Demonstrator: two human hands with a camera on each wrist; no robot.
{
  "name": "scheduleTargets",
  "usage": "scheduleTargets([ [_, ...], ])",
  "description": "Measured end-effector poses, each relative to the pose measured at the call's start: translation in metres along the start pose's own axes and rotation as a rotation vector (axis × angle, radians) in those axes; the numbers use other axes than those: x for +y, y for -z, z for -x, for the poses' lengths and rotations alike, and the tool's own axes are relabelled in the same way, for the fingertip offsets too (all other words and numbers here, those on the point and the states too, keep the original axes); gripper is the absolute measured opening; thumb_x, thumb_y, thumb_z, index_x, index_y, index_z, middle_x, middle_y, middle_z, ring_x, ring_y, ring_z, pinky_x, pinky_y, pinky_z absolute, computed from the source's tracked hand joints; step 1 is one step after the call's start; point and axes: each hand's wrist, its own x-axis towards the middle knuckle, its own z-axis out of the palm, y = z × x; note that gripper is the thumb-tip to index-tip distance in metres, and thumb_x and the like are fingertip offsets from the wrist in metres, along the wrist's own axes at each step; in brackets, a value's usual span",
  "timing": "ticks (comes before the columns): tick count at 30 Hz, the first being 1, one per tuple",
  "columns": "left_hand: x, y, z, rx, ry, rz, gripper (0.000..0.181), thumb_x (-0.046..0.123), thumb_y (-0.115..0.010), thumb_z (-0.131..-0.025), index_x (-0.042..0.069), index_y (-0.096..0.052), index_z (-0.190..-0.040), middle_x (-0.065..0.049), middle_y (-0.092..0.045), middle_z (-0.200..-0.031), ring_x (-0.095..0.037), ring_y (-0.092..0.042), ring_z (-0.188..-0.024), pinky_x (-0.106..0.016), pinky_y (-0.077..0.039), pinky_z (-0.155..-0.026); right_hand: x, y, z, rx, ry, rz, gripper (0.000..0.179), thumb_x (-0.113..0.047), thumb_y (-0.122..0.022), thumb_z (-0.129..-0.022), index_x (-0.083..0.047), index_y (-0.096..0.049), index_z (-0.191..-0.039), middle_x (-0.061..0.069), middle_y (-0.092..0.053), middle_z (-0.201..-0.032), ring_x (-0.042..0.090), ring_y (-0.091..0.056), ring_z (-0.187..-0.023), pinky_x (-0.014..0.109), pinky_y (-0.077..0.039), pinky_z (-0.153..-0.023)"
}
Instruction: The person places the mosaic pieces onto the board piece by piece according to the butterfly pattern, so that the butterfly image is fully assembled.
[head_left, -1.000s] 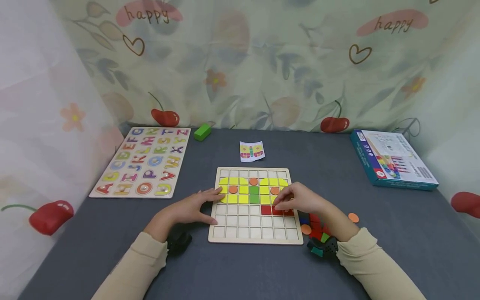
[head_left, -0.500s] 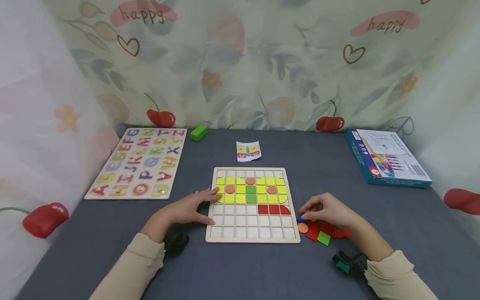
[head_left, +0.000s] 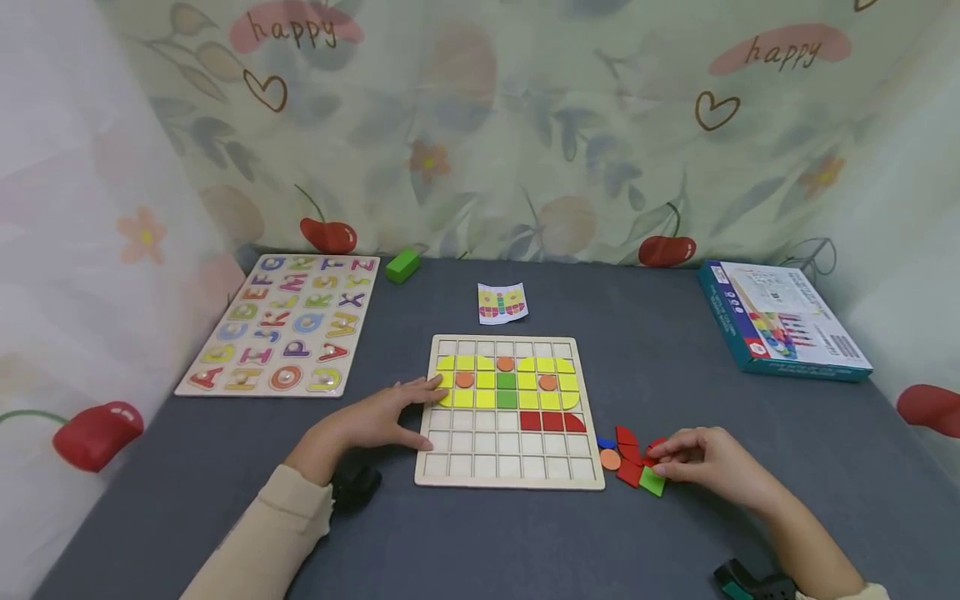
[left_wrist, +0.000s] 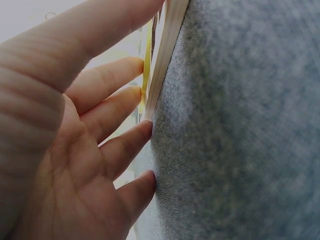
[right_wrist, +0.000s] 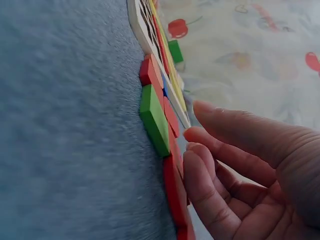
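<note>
A square wooden grid board [head_left: 472, 467] lies on the table, bearing yellow tiles [head_left: 486, 379], green squares, orange discs and a short row of red tiles [head_left: 552, 422] with a rounded end. My left hand [head_left: 378, 417] rests at the board's left edge, its fingers extended; in the left wrist view two fingertips [left_wrist: 134, 94] touch a yellow tile. Right of the board, my right hand [head_left: 712, 462] reaches into loose pieces, fingertips at a red one [head_left: 654, 450]. A green square [right_wrist: 154, 120] lies beside them. The right wrist view shows a gap between thumb and forefinger with nothing in it.
A small picture card [head_left: 502, 304] lies behind the board. An alphabet puzzle board [head_left: 281, 325] sits at the left, near a green block [head_left: 402, 266]. At the right is a boxed set [head_left: 787, 321]. An orange disc [head_left: 610, 459] lies by the board's right edge.
My right hand has left the red row on the board and moved right to the loose pieces, uncovering the row's rounded end. My left hand stays at the board's left edge.
</note>
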Motion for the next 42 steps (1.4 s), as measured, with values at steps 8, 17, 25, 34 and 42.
scheduleTargets([
  [8,-0.001,0.001,-0.001,-0.004,-0.001,-0.006,0.08,0.035,-0.075,-0.076,0.015,-0.038,-0.144,-0.004,-0.022,-0.155,-0.029,-0.012,-0.145,-0.054,-0.006,-0.117,0.009,-0.008,0.01,0.04,0.006,-0.011,0.03,-0.023,-0.07,-0.083,0.001,-0.069,-0.101,0.002,-0.062,-0.079,0.007,-0.056,-0.062,0.021,-0.05,-0.055],
  [17,0.0,0.0,0.0,-0.008,0.016,-0.001,0.079,0.035,-0.075,-0.077,0.015,-0.037,-0.144,-0.004,-0.022,-0.156,-0.028,-0.012,-0.145,-0.054,-0.006,-0.117,0.007,-0.011,0.01,0.043,0.051,0.031,0.028,-0.022,-0.074,-0.079,-0.002,-0.065,-0.096,0.003,-0.056,-0.077,0.006,-0.052,-0.061,0.02,-0.048,-0.052],
  [25,0.003,0.001,0.0,-0.005,0.022,0.002,0.079,0.035,-0.075,-0.077,0.016,-0.038,-0.144,-0.004,-0.022,-0.156,-0.027,-0.012,-0.145,-0.054,-0.006,-0.117,0.003,-0.013,0.01,0.042,0.063,0.078,0.029,-0.023,-0.075,-0.078,-0.003,-0.068,-0.098,0.005,-0.055,-0.083,0.005,-0.053,-0.064,0.019,-0.049,-0.054],
  [34,0.002,0.001,0.0,-0.005,0.012,-0.001,0.079,0.034,-0.075,-0.077,0.015,-0.038,-0.144,-0.005,-0.022,-0.155,-0.028,-0.012,-0.145,-0.054,-0.007,-0.117,0.001,-0.016,0.007,0.064,0.042,0.102,0.028,-0.017,-0.075,-0.078,-0.002,-0.062,-0.098,0.003,-0.054,-0.077,0.004,-0.049,-0.062,0.02,-0.045,-0.052],
  [42,0.001,0.001,-0.001,-0.004,0.008,-0.006,0.079,0.034,-0.075,-0.077,0.015,-0.038,-0.144,-0.005,-0.022,-0.155,-0.028,-0.012,-0.145,-0.054,-0.007,-0.117,-0.003,-0.018,0.004,0.091,0.025,0.135,0.032,-0.02,-0.076,-0.077,-0.002,-0.064,-0.1,0.003,-0.053,-0.08,0.004,-0.047,-0.061,0.019,-0.043,-0.051],
])
